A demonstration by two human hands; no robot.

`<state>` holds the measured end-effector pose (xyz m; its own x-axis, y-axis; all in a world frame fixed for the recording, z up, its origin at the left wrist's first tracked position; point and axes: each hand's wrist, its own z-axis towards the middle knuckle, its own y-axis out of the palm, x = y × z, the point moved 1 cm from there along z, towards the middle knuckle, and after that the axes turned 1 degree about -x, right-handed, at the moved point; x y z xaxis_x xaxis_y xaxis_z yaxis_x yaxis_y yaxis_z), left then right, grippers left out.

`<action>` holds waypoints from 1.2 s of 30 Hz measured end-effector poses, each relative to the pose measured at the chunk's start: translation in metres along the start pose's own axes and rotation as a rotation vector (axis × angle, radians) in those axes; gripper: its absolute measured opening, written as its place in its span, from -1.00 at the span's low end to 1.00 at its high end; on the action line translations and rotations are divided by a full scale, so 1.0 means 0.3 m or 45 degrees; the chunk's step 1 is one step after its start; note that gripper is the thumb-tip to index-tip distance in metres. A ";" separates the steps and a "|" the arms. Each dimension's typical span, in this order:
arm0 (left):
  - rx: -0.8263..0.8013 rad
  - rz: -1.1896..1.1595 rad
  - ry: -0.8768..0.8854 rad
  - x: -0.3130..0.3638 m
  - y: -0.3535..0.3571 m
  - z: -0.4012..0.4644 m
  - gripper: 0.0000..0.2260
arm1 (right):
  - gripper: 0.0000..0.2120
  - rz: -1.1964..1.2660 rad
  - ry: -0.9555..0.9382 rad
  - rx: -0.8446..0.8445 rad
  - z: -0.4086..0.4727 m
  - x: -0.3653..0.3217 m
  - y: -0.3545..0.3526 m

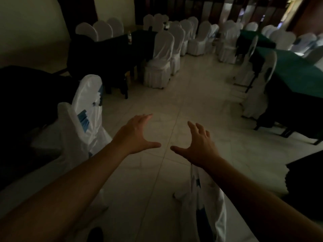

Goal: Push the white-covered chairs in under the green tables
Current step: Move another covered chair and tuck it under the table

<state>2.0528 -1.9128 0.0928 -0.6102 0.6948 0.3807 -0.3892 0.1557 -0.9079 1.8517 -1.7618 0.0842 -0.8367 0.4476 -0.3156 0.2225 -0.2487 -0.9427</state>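
Observation:
My left hand (138, 135) and my right hand (197, 144) are stretched out over the tiled aisle, fingers spread, holding nothing. Two white-covered chairs with blue sashes (87, 109) stand at my left against a dark-clothed table (26, 102). Another white chair cover (208, 198) shows under my right forearm. A row of white chairs (161, 60) lines the dark table (111, 55) ahead on the left. On the right, white chairs (260, 88) sit along the green table (295, 72). The room is dim.
A tiled aisle (192, 95) runs between the table rows. A bottle (129, 37) stands on the far left table. More covered chairs (201, 37) crowd the back of the room. A dark table corner (307, 179) juts in at right.

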 end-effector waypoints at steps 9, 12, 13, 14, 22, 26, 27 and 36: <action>-0.215 0.050 0.432 -0.134 0.078 0.503 0.06 | 0.14 -0.136 0.547 0.158 0.194 -0.046 0.101; -0.337 0.027 0.672 -0.105 0.101 0.623 0.06 | 0.13 -0.128 0.752 0.192 0.168 -0.068 0.106; -0.366 0.019 0.755 -0.078 0.113 0.653 0.05 | 0.13 -0.135 0.830 0.206 0.151 -0.066 0.098; -0.391 0.011 0.826 -0.045 0.127 0.676 0.05 | 0.14 -0.138 0.908 0.225 0.128 -0.061 0.092; -0.628 -0.131 1.329 0.264 0.305 0.690 0.04 | 0.10 -0.159 1.337 0.477 -0.156 -0.022 0.072; -0.672 -0.134 1.476 0.342 0.386 0.641 0.05 | 0.10 -0.109 1.451 0.516 -0.279 -0.001 0.109; -0.696 -0.124 1.501 0.356 0.405 0.630 0.05 | 0.10 -0.094 1.483 0.511 -0.303 -0.002 0.124; -0.847 0.007 1.550 0.407 0.566 0.613 -0.19 | -0.04 0.067 1.639 0.306 -0.418 -0.021 0.243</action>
<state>1.7851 -1.9306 0.0173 0.5025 0.8116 0.2980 0.2194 0.2137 -0.9519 1.9360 -1.6749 0.0039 0.2747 0.8940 -0.3540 0.0342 -0.3770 -0.9256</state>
